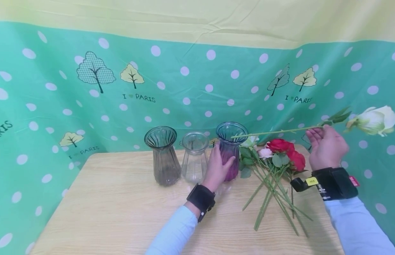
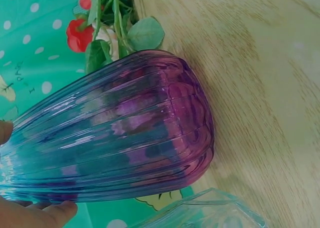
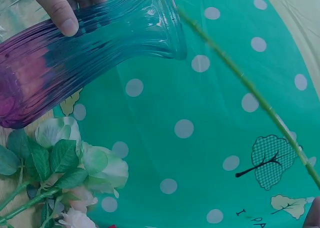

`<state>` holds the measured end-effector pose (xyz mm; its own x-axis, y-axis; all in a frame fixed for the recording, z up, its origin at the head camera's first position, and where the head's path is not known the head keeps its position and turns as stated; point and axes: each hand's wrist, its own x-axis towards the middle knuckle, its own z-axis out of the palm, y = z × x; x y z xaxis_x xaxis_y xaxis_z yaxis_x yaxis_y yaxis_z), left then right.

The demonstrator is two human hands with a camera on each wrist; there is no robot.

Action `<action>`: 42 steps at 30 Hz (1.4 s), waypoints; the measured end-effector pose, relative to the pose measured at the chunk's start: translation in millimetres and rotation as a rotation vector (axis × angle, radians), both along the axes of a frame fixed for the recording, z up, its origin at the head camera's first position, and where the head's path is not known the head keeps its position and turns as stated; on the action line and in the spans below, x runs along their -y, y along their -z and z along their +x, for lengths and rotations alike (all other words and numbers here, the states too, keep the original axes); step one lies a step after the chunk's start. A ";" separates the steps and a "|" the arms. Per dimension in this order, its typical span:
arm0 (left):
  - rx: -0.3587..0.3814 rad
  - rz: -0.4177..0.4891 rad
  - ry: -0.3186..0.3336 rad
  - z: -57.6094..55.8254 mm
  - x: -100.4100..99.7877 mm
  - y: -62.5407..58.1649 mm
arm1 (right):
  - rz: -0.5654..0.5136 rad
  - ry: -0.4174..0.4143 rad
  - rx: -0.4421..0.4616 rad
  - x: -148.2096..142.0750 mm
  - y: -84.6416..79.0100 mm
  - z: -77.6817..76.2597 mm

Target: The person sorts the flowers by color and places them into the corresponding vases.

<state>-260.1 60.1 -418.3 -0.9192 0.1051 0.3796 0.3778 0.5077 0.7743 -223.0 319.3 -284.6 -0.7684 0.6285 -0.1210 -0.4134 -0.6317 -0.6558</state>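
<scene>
My left hand (image 1: 218, 166) grips the ribbed blue-and-purple glass vase (image 1: 229, 159) around its side, thumb and fingers on opposite sides. The vase stands upright on the table. In the right wrist view the left thumb lies on the vase (image 3: 75, 53). My right hand (image 1: 328, 147) pinches the stem of a white rose (image 1: 374, 120) close to its leaves, its bloom pointing right. The green stem (image 3: 245, 80) runs left, its cut end at the vase's mouth; whether it is inside the rim I cannot tell. Only a fingertip of the right hand shows in the right wrist view.
A grey glass vase (image 1: 165, 163) and a clear glass vase (image 1: 194, 163) stand left of the held one. Right of it lie red roses (image 1: 282, 146), a pale pink rose (image 1: 265, 153) and white roses (image 3: 105, 165), stems crossing toward me. A green dotted cloth (image 1: 184, 88) hangs behind the table (image 1: 121, 212).
</scene>
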 end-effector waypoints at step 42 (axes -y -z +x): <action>0.025 -0.008 -0.017 -1.2 -2.8 3.8 | 0.713 0.106 -0.241 87.3 -15.7 -30.0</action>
